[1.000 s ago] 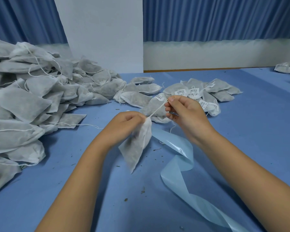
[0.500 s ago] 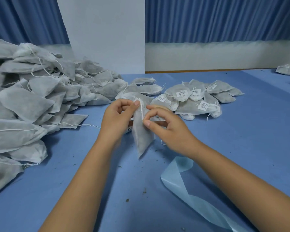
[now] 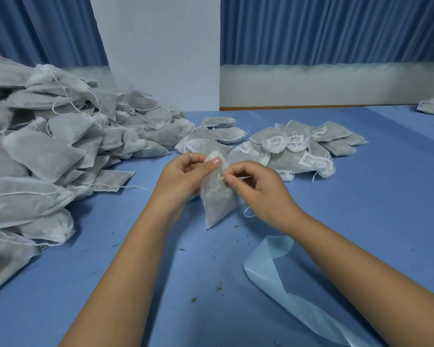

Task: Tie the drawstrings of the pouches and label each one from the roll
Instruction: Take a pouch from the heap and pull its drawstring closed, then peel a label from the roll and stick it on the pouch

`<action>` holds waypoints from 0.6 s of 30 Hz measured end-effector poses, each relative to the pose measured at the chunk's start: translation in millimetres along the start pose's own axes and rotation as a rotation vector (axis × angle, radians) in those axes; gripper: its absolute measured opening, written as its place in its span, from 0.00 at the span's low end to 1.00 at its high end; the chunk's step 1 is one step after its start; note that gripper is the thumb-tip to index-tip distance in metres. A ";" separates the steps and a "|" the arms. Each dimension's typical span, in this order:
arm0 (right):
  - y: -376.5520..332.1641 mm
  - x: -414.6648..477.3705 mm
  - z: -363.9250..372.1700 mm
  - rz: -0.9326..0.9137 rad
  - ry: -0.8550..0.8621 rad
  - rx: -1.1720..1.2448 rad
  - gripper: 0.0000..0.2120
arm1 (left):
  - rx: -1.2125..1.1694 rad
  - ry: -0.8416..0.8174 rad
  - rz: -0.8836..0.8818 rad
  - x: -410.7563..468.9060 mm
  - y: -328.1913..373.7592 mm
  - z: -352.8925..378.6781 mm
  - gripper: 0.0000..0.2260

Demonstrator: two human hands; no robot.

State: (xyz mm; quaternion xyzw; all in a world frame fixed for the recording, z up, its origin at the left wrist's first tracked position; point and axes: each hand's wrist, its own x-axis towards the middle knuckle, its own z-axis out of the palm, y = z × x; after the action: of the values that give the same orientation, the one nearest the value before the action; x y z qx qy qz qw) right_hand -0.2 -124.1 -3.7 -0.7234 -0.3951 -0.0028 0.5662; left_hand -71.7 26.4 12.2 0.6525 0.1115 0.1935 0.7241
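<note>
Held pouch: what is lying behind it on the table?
Behind the pouch show unlabelled pouches and a labelled pile. The pouch, the left hand and the right hand, pinching the drawstring, hide the table between.

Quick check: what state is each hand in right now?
Left hand: closed, gripping the neck of the pouch.
Right hand: closed, pinching the drawstring.
</note>
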 end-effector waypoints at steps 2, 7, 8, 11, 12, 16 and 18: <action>2.0 -0.4 -0.1 0.013 0.002 -0.018 0.04 | 0.042 -0.003 -0.008 0.8 -1.9 -0.4 0.16; 3.2 -3.8 0.8 -0.055 -0.054 -0.116 0.03 | 0.068 0.060 -0.017 4.3 -8.5 -1.5 0.07; 2.9 -4.1 1.0 -0.069 -0.076 -0.143 0.03 | 0.062 0.062 -0.027 4.7 -9.2 -1.5 0.08; 2.2 -4.2 0.1 -0.059 -0.117 -0.180 0.03 | -0.020 0.033 -0.068 6.7 -9.4 -0.9 0.07; 1.6 -4.1 -0.2 -0.042 -0.123 -0.173 0.03 | -0.058 0.025 -0.077 7.3 -9.1 -0.7 0.07; 1.8 -1.6 0.0 -0.035 -0.079 -0.182 0.04 | -0.184 0.030 -0.109 8.7 -9.5 1.4 0.07; 2.9 -0.3 0.8 -0.048 -0.046 -0.193 0.05 | -0.191 0.021 -0.106 8.5 -10.1 3.0 0.07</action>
State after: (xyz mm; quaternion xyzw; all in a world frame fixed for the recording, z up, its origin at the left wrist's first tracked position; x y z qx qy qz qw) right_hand 0.8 -123.7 -6.5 -0.7646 -0.4231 -0.0379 0.4847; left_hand -61.5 26.6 3.4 0.5716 0.1344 0.1716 0.7911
